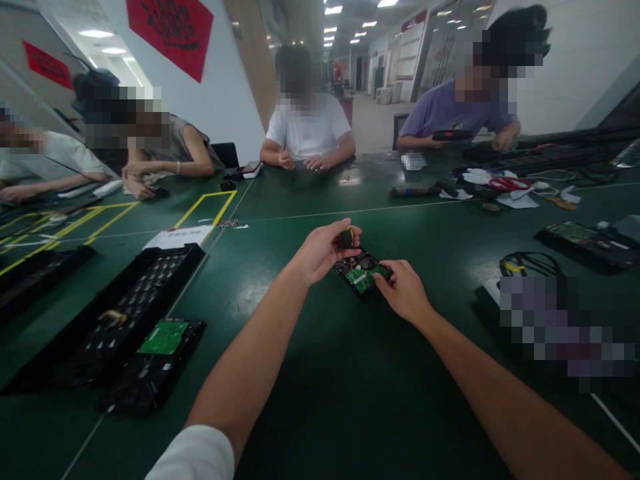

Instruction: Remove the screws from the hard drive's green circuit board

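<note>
A small black device with a green circuit board (361, 275) rests on the dark green table (320, 373) in front of me. My left hand (327, 252) is at its upper left, fingers closed around a small dark piece with yellow on it (349, 237), held just above the device. At the device's right side, my right hand (404, 288) grips the edge between thumb and fingers, with the thumb over the green board.
A long black tray (125, 307) lies at the left, beside another black unit with a green board (163, 338). Coiled black cable (530, 263) and a black casing (585, 243) are at the right. Several people sit across the table, near tools and scraps.
</note>
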Motion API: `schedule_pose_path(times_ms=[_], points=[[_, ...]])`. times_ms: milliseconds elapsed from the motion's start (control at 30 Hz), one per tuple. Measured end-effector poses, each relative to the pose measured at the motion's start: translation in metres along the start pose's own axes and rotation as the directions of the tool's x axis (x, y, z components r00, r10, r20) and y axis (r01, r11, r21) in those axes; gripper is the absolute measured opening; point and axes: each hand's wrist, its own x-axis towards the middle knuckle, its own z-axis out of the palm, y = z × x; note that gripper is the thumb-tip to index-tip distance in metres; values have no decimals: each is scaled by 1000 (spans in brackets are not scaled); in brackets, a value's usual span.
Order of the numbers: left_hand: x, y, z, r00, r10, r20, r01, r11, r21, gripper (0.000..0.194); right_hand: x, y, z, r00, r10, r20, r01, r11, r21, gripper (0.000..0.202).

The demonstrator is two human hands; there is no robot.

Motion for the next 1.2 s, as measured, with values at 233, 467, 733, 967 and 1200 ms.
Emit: schedule_pose_path(times_ms=[233,467,733,967,1200], points=[[-3,1,3,994,104,-33,-96,977,190,30,0,1,1,1000,3,6,-3,1000,22,38],[-4,3,1,996,76,-49,-67,985,161,23,0,3,1,1000,9,8,-9,1000,3,39],[-4,4,1,996,87,-19,-83,983,163,21,0,3,2,1000,5,-7,-5,1000,-8,39],[-3,6,-3,990,138,-8,-134,968,212,24,1,3,1,1000,13,-1,-13,1000,0,39],[-2,4,-3,990,140,-9,-138,985,107,16,2,6,3,1000,12,-9,-12,1000,12,40]])
